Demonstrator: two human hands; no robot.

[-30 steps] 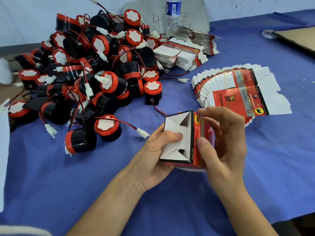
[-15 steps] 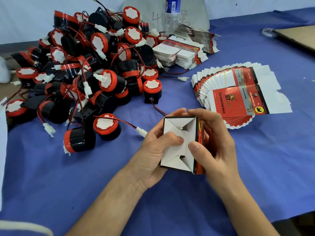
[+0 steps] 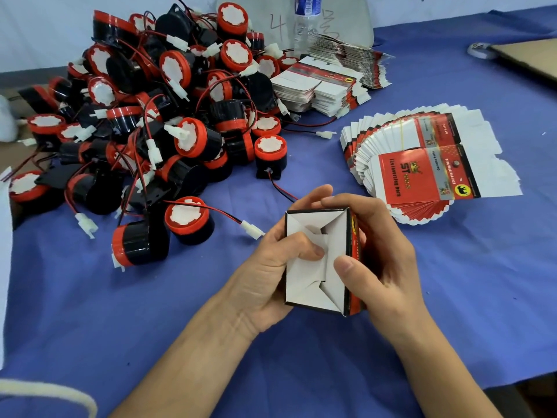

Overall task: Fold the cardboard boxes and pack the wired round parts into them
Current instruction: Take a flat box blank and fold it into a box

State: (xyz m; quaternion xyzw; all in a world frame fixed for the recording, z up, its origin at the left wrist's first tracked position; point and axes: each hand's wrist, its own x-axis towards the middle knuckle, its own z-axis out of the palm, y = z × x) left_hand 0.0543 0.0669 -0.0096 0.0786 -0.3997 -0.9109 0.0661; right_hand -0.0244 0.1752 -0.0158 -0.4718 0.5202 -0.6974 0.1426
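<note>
Both hands hold a red and black cardboard box (image 3: 304, 285) above the blue cloth, its white interlocked bottom flaps facing me. My left hand (image 3: 271, 270) grips its left side, thumb pressing the middle of the flaps. My right hand (image 3: 382, 260) wraps the red right side, thumb on the flap's right edge. A heap of black round parts (image 3: 144, 116) with red rims, red-black wires and white plugs fills the left half of the table. The nearest round part (image 3: 187, 220) lies just left of the box.
A fanned stack of flat red and white box blanks (image 3: 428, 164) lies at the right. More blank stacks (image 3: 322, 86) sit behind, beside a clear water bottle (image 3: 306, 22). A brown cardboard sheet (image 3: 530, 58) lies at the far right edge.
The box has turned so its flapped bottom faces me squarely. My left thumb moved onto the middle of the flaps and my right hand closed round the box's right side.
</note>
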